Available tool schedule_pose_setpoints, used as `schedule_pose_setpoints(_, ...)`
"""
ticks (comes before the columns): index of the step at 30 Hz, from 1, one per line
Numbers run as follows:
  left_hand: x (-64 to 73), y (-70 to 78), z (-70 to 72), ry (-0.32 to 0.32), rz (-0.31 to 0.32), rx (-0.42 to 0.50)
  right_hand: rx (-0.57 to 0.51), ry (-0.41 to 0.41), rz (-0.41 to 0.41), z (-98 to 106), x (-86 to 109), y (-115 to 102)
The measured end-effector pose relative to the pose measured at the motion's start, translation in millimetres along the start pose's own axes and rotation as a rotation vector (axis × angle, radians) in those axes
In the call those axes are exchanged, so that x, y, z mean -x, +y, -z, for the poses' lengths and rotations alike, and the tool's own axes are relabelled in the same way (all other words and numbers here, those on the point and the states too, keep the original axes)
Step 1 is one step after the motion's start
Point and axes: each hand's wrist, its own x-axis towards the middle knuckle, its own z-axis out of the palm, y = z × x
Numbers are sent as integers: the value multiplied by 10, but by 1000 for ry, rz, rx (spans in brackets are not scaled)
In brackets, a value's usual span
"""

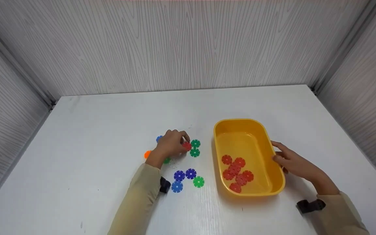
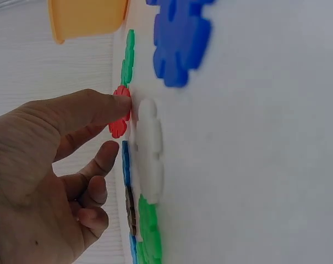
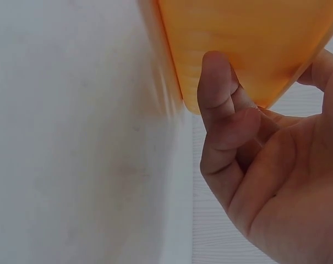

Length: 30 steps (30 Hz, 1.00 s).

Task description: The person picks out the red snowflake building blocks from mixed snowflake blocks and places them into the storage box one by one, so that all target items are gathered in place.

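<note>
My left hand [image 1: 171, 143] pinches a red notched plastic disc [image 1: 186, 146] between thumb and forefinger, low over the white table. In the left wrist view, the red disc [image 2: 120, 113] is held on edge while the other fingers curl loosely below it. Just right of it lie two dark green discs [image 1: 195, 148]. My right hand [image 1: 292, 161] grips the right rim of a yellow plastic bin [image 1: 259, 143]; the right wrist view shows curled fingers [image 3: 216, 82] against its outer wall. Several red discs [image 1: 234, 169] lie in the near left part of the bin.
Nearer me on the table are two dark blue discs [image 1: 185, 175], a lighter blue disc [image 1: 177, 186] and a bright green disc [image 1: 198, 181]. An orange disc [image 1: 147, 154] and a blue disc [image 1: 159, 139] show partly behind my left hand. A white disc [image 2: 149, 151] appears in the left wrist view.
</note>
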Motion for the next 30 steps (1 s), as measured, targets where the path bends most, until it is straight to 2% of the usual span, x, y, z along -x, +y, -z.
schedule_pose_setpoints(4,20,36,-3,-7,-5,-27,-9,-15,29,10,2,3)
schedule_pose_setpoints(9,42,61,-4,-9,-22,-82,-8,-14,15,8,-2,1)
schedule_pose_setpoints(14,61,67,16,-17,-20,-35,-3,-16,14,8,-1,-2)
schedule_pose_setpoints(19,76,70,49,-16,-34,107,9,-13,8,8,-1,-4)
schedule_pose_setpoints(25,107,112,83,-16,-30,346,21,-8,-12,-5,-14,-5)
schedule_pose_setpoints(30,149,192,80,-39,-74,508,4,-10,20,0,-2,-5)
